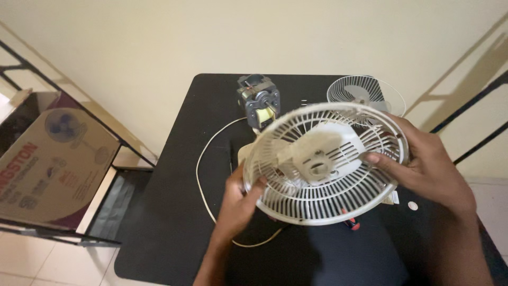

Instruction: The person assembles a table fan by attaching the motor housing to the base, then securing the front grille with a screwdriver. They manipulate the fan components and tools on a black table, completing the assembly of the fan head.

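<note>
Both hands clasp the white fan guard [325,164] above the black table [169,228]: left hand [238,201] on its near rim, right hand [428,164] opposite; motor [258,100] and second grille [365,92] lie beyond; cream wall [211,37] behind.

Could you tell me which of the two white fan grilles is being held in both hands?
The larger, plastic fan grille, gripped at both rims; the thinner wire grille lies untouched behind it.

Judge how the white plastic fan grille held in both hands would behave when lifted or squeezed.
The fan grille is probably light for its size: it is mostly open slots between thin ribs. Those thin ribs may flex or snap if squeezed. The left hand and right hand grip opposite rim edges, suggesting the rim is stiff enough to hold.
</note>
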